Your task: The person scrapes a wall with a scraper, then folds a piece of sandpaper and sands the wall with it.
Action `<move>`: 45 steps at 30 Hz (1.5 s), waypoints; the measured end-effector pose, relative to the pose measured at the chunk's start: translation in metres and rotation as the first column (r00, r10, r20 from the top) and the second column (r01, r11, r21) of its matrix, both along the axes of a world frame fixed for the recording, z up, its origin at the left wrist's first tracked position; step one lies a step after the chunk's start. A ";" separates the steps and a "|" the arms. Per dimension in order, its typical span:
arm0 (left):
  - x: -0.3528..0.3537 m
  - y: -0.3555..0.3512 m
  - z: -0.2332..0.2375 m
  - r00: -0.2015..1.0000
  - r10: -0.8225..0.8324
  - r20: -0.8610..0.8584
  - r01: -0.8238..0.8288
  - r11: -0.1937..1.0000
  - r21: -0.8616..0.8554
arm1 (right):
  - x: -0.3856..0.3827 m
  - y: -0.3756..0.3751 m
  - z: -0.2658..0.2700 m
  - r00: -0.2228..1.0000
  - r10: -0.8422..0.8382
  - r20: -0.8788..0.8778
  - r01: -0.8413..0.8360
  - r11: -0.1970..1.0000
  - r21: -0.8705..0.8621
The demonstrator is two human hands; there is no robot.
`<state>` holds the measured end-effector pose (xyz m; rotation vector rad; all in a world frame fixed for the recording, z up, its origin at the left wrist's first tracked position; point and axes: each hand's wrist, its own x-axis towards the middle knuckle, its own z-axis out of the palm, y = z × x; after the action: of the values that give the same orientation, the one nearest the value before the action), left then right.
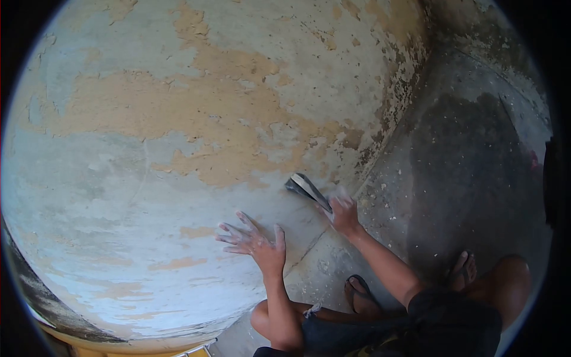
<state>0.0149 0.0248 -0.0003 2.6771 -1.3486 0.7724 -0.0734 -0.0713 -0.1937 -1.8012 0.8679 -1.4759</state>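
My left hand (pixel 256 243) lies against the peeling wall (pixel 196 220) with its fingers spread, and white dust coats the fingertips. To its right, my right hand (pixel 343 214) is closed around the narrow end of a scraper (pixel 309 189). The scraper is dark and wedge-shaped, with a pale streak along it, and widens toward the wall. Its broad end is at the painted surface, just below a bare tan patch (pixel 226 160). Part of the grip is hidden by my fingers, which are slightly blurred.
A grey concrete floor (pixel 392 238) meets the wall on the right, with paint flakes and a dark damp patch (pixel 464 160). My sandalled foot (pixel 361 293) and bent knees are close to the wall. At the bottom left runs a yellow ledge (pixel 137 345) beside a metal frame (pixel 199 351).
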 end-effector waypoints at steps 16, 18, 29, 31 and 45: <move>-0.008 -0.006 0.004 0.999 0.029 -0.021 -0.029 1.000 -0.001 | 0.010 0.026 -0.017 1.000 -0.023 -0.016 0.024 0.995 0.092; -0.010 -0.007 0.006 0.998 0.040 -0.044 -0.040 0.999 -0.002 | 0.005 0.030 -0.031 0.999 -0.005 -0.053 0.011 0.993 0.121; -0.007 -0.003 0.002 0.999 0.048 0.010 -0.048 0.999 0.009 | 0.005 0.038 -0.036 0.995 0.057 -0.079 -0.043 0.985 0.169; -0.003 -0.008 0.003 0.999 0.036 0.009 -0.037 0.999 0.012 | 0.002 0.039 -0.034 0.998 0.041 -0.046 -0.034 0.988 0.149; -0.003 0.000 0.002 1.000 -0.001 -0.021 0.002 1.000 0.001 | 0.009 0.053 -0.027 0.999 0.028 -0.029 -0.025 0.993 0.119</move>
<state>0.0118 0.0248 0.0021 2.6769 -1.3467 0.7420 -0.0648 -0.0182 -0.2205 -1.7459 0.9237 -1.3545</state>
